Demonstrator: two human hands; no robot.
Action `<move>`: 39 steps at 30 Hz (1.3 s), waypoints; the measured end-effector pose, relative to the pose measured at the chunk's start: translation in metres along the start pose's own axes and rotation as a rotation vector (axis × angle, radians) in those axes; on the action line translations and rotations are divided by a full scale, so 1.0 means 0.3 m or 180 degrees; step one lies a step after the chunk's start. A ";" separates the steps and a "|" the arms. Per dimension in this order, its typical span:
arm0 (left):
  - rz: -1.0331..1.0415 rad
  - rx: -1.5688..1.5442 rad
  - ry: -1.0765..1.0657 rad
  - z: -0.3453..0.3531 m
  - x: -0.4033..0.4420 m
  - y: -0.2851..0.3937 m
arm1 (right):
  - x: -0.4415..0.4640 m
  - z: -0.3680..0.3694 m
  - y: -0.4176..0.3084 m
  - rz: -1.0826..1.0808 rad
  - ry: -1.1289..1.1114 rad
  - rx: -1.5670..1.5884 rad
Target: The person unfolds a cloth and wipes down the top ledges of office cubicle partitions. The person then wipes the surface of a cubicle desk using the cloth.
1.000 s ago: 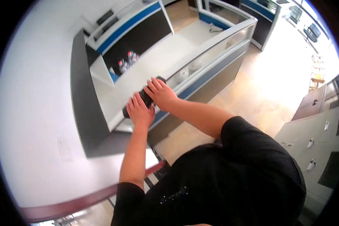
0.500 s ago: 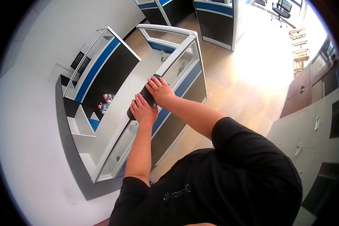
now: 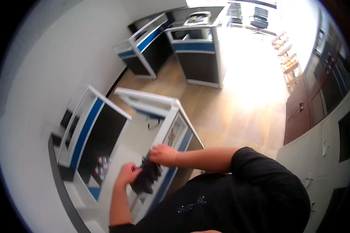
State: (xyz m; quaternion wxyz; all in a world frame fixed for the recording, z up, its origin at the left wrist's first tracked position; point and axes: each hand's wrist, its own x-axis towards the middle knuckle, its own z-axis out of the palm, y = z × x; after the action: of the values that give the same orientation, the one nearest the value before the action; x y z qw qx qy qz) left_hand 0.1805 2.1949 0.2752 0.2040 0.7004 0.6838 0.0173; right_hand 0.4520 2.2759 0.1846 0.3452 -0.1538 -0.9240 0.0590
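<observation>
A dark, crumpled cloth (image 3: 146, 178) hangs between my two hands over the top rail of the white-framed cubicle partition (image 3: 164, 126). My left hand (image 3: 128, 173) pinches its left edge with bent fingers. At the cloth's upper right end, my right hand (image 3: 163, 155) has its fingers closed on the fabric. Beneath and to the left lies the white desk (image 3: 134, 143) inside the cubicle. Clear bottles with red caps (image 3: 102, 167) stand on that desk, left of my left hand.
White shelf compartments (image 3: 76, 190) line the cubicle's left side. Further off are more blue-striped partitions (image 3: 198, 64) and black chairs (image 3: 259, 17). Pale cabinets (image 3: 303, 159) and a brown cabinet (image 3: 297, 112) stand at the right, with wooden racks (image 3: 289, 62) behind.
The view has swung up towards the far room. My hands were pressed flat on the folded cloth on the rail; now they grip it, and it hangs loose and crumpled.
</observation>
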 end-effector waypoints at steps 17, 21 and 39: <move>0.3100 0.0468 -0.1228 -0.244 1.264 1.281 | -0.550 -0.930 0.912 0.2878 -0.0004 0.1946; 0.3229 0.0904 -0.1307 -0.147 1.584 1.360 | -0.544 -1.010 1.208 0.3671 -0.1782 0.2482; 0.0841 -0.0457 -0.1161 -0.153 2.101 0.811 | -0.098 -0.524 2.257 0.1678 -0.1769 0.1112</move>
State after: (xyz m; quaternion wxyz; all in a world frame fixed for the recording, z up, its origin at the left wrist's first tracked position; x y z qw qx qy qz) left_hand 0.4384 2.8194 0.2319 0.3695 0.7590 0.5350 -0.0344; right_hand 0.7410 2.9071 0.1394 0.0768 -0.3023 -0.8871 0.3404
